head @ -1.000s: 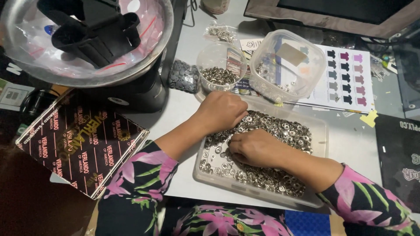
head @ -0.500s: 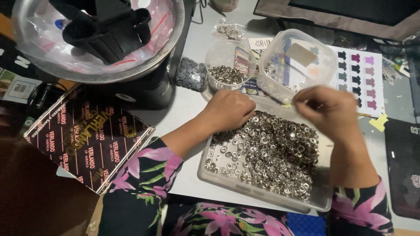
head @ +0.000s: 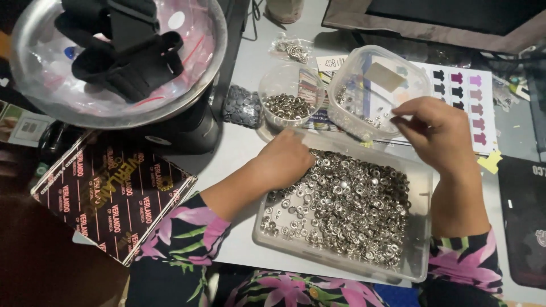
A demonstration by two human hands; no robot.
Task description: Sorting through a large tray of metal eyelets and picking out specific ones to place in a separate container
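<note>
A person's left hand (head: 287, 162) rests curled, knuckles up, in silver metal snap fasteners (head: 347, 207) heaped in a clear plastic tray (head: 421, 227) on the grey table (head: 239, 153). The right hand (head: 438, 133), fingers pinched narrowly, hovers beside a tilted clear tub (head: 375, 91); whether it holds a snap cannot be told. A small round cup of snaps (head: 289, 102) stands just behind the tray.

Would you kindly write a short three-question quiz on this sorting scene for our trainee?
1. True or false: the left hand rests in the rectangular tray of silver snap parts.
2. Where is the right hand? A) flat on the patterned box B) raised over the tray's far edge, near the tilted clear tub C) inside the metal bowl
3. Fill in: the small round cup holds ____ metal pieces.

Key: 1 true; 2 B; 3 silver.
</note>
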